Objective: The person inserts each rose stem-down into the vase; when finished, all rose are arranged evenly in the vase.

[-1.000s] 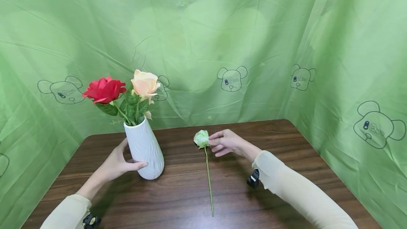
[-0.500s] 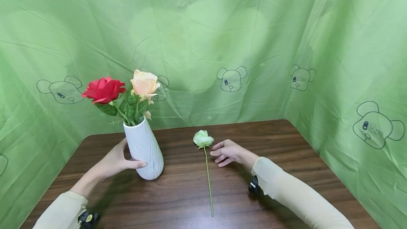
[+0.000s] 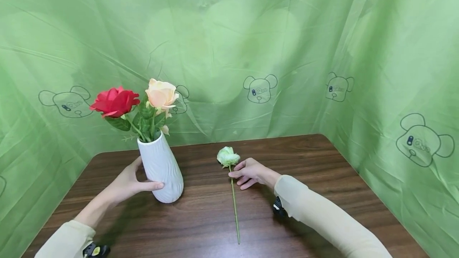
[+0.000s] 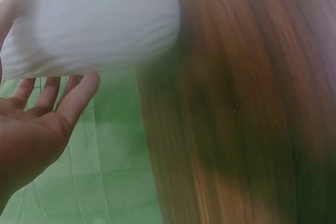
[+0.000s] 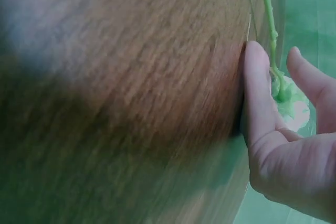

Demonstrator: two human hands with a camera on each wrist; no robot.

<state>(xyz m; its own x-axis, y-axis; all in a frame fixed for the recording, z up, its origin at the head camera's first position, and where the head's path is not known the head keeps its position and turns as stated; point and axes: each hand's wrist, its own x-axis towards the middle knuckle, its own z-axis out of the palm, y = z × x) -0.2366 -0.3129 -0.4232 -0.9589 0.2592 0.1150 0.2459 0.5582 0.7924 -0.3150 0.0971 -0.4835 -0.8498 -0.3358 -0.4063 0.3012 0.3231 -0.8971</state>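
Note:
A white ribbed vase (image 3: 163,170) stands on the left of the table, holding a red rose (image 3: 115,102) and a peach rose (image 3: 161,94) with green leaves. My left hand (image 3: 125,186) grips its lower side, thumb in front; in the left wrist view the fingertips (image 4: 90,81) touch the vase wall. A pale green rose (image 3: 228,157) lies on the table, its long stem towards me. My right hand (image 3: 252,173) is around the stem (image 5: 269,17) just below the bloom. In the right wrist view the thumb and fingers are apart, with the stem between them.
The dark wooden table (image 3: 305,158) has rounded back corners. Green cloth (image 3: 215,51) with printed bear heads hangs behind it and at both sides. Each wrist wears a black device (image 3: 279,207).
My right hand has moved from beside the rose's bloom towards me and then left, so its fingers now reach around the stem. The left hand stays on the vase.

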